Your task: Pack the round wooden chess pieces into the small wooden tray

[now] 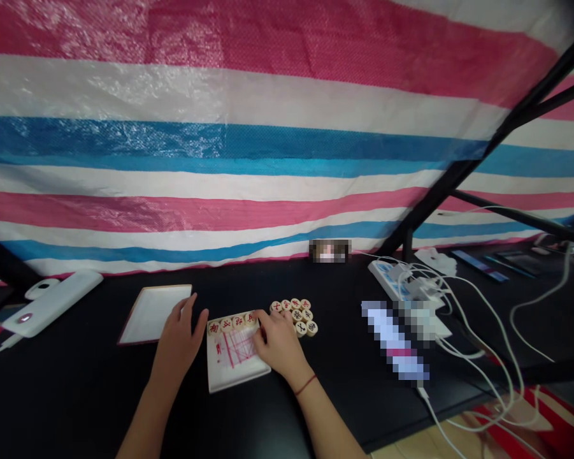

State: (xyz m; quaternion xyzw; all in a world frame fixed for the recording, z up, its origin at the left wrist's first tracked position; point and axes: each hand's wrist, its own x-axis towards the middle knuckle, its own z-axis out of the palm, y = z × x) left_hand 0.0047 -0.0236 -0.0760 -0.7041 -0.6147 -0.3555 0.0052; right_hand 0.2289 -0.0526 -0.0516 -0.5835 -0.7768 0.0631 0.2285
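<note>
A shallow white box point(241, 376) lies on the black table, with a red-lined sheet point(239, 349) inside it. Along its far edge runs a row of round Chinese chess pieces point(226, 323) with red characters. My right hand point(283, 345) is over the box's right side. Its index fingertip touches the piece at the row's right end, its thumb is apart from that finger, and its other fingers are partly hidden. Just beyond it, several loose chess pieces point(306, 315) lie grouped on the table. My left hand point(179, 341) is empty, fingers apart, between the box and a white-lined lid point(155, 315).
At the left lies a white device point(57, 303) with a cable. To the right are a blurred-out phone-shaped object point(394, 344), a power strip point(387, 280) and tangled white cables point(511, 363). Striped plastic sheeting point(220, 146) hangs behind; a black metal bar point(459, 169) slants across the right.
</note>
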